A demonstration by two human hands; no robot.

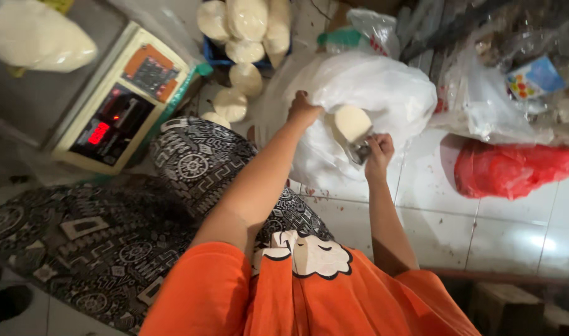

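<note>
Currently:
left hand [303, 111]: gripping rim of one big white bag [384, 93] on the floor
right hand [379, 151]: closed on one metal scoop [361, 151], at bag mouth
pale lump [351, 122]: one, just above scoop
filled packets [246, 46]: about seven, by one scale [119, 102]
red bag [511, 169]: one

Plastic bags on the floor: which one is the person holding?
The big white bag in the middle. The left hand grips its edge; the red bag and clear bags lie untouched to its right.
</note>
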